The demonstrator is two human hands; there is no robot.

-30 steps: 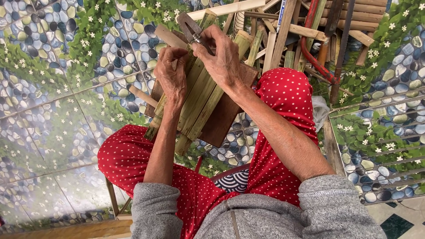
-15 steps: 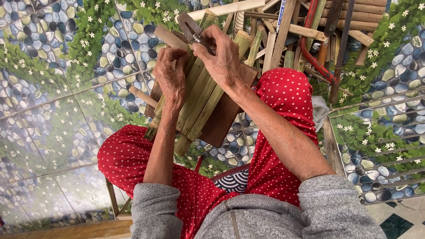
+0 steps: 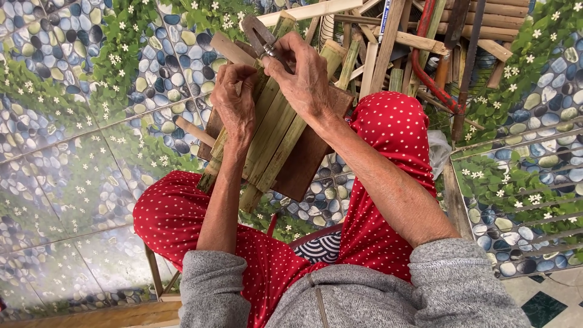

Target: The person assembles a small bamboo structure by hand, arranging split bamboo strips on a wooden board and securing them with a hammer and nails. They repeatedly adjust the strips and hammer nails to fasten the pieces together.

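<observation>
Seated, seen from above; nearest, grey sleeves (image 3: 437,285) and two knees in red dotted cloth (image 3: 388,127), a dark wooden board (image 3: 310,158) resting across them. On the board, a bundle of green bamboo strips (image 3: 273,140), about four or five side by side, exact count hard to tell, slanting from lower left to upper right. Left hand (image 3: 235,100) closed around the bundle's left edge, fingers curled over the strips, pinning them to the board. Right hand (image 3: 300,76) clenched on the handle of one dark metal blade (image 3: 258,33), its tip laid against the strips' far ends. Step judged in hand: splitting or shaving the bamboo at its upper end; next move judged to call for a steady push of the blade along the grain, bundle held firm and left fingers clear of the edge. Beyond, a loose heap of wooden slats and bamboo lengths (image 3: 395,36), too many to count, with one red hose (image 3: 425,67) through it, on pebble-patterned floor tiles (image 3: 73,140)
</observation>
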